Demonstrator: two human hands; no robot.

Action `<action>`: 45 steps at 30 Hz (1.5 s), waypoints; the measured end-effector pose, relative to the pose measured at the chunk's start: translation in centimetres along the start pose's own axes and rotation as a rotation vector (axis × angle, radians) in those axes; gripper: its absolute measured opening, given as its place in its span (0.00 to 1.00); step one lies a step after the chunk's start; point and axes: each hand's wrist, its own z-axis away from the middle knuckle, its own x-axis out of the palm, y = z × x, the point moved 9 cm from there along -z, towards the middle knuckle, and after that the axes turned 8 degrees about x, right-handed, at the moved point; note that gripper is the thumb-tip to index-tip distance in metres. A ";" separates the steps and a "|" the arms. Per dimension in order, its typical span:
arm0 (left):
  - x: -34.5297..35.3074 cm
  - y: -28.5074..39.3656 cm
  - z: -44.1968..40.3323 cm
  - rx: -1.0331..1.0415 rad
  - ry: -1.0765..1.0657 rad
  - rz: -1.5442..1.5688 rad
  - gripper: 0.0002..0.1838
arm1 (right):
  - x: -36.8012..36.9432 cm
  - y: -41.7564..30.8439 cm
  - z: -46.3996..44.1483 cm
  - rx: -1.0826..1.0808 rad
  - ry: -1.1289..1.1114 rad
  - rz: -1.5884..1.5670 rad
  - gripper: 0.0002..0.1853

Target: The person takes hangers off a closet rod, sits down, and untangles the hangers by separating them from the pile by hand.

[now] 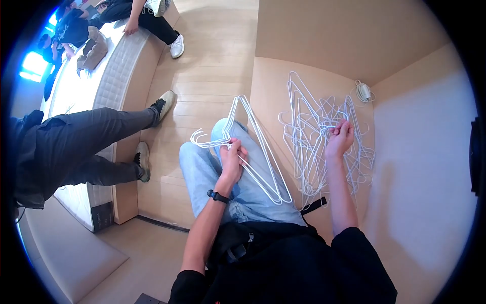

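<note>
My left hand (233, 158) is closed round several white wire hangers (260, 144) just below their hooks. These hangers lie stacked together above my knees, with the hooks pointing left. To the right, a tangled pile of white wire hangers (304, 137) covers part of the wooden surface. My right hand (341, 137) is over the right part of that pile, fingers closed on a hanger's wire. Which hanger that wire belongs to is hard to make out in the tangle.
A white cable with a small box (364, 92) lies in the corner behind the pile. Wooden panels (349, 35) rise behind and right. On the left a person in dark trousers (96, 137) stands by a mattress (114, 81), where other people sit near a paper bag (92, 49).
</note>
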 end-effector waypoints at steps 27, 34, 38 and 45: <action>-0.1 -0.1 -0.1 0.018 0.011 -0.019 0.04 | 3.7 8.4 13.1 0.057 -0.547 0.981 0.26; -0.1 -0.1 -0.2 0.027 -0.008 -0.013 0.04 | 8.5 5.5 15.2 -0.418 -0.657 1.429 0.21; -0.2 0.0 -0.1 0.027 0.018 -0.019 0.04 | 9.3 7.1 13.5 -0.478 -0.702 1.447 0.19; 0.0 0.1 0.1 0.027 0.008 0.000 0.04 | 10.4 7.9 12.0 -0.419 -0.794 1.507 0.09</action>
